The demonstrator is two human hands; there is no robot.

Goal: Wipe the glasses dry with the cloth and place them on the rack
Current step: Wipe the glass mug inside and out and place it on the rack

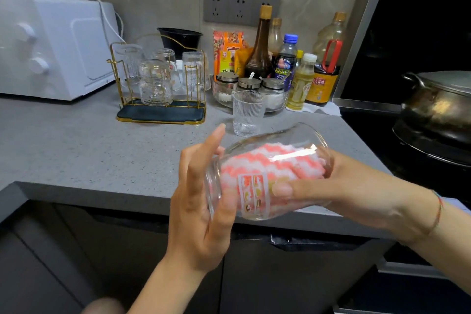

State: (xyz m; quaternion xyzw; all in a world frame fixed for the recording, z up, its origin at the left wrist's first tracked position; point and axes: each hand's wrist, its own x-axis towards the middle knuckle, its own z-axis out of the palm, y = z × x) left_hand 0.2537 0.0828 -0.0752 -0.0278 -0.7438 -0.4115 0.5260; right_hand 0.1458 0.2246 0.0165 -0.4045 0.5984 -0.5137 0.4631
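Part of the job is done. The rack [160, 116] stands toward the back of the surface [76, 150], left of the middle, and about four glasses [155, 83] sit upside down on it. I judge those finished. One ribbed glass [248, 112] stands upright on the surface, just right of the rack and nearer the front edge. It looks as if it still needs wiping. After it, as far as I can see, only the glass [254, 194] I'm holding is left, and I'm in the middle of drying that one.

I hold that glass on its side in the air, over the front edge of the surface, with its mouth to my right. The cloth [275, 160] is stuffed inside and fills most of it.

My left grip [198, 201] cups the base: the palm is against the bottom, the thumb is wrapped under the wall, and the fingers reach up past the top. My right grip [356, 186] is at the mouth. Its thumb lies along the outside over the print, and its fingers go in with the cloth, pinching it to the wall. The cloth hides how those fingers lie.
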